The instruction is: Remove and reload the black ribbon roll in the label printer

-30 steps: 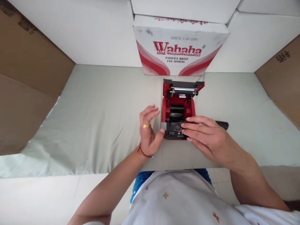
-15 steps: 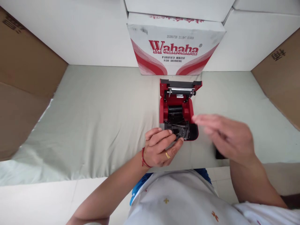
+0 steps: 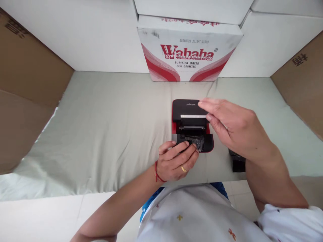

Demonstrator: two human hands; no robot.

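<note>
Two hands: left hand [image 3: 176, 161] and right hand [image 3: 236, 129], both at one small red-and-black receipt printer [image 3: 192, 134], fingertips near each other, wrists well apart.
Beyond the fingertips: Wahaha carton [image 3: 189, 50], red and white, marked "purified water for drinking", upright past the printer and apart from it; white boxes [image 3: 83, 33] stacked on both sides of it and above.
Out past the left hand: brown cardboard box [image 3: 27, 87], leaning in over the work surface.
Out past the right hand: second brown cardboard box [image 3: 302, 84], printed with a dark character.
Under both hands: pale green cloth [image 3: 108, 127], creased, spread up to the near edge.
Beneath the right wrist: black object [image 3: 237, 163], near the cloth's near edge, just right of the printer, partly hidden by the forearm; kind not to be told.
In the way: right fingers over the printer's far right corner; left fingers over its near left part.
Printer: between the two hands, just ahead of the left knuckles, left of the right palm.
Lid [image 3: 185, 108]: black, down over the rear half, silver strip along its near edge.
Left hand: fingers curled, gold ring [image 3: 183, 169] on one, red cord [image 3: 157, 171] at the wrist, tips lying on the black front section [image 3: 203, 144]; whether anything is pinched, not to be told.
Right hand: fingers stretched out and loosely together, tips touching the lid's right edge, nothing clasped.
</note>
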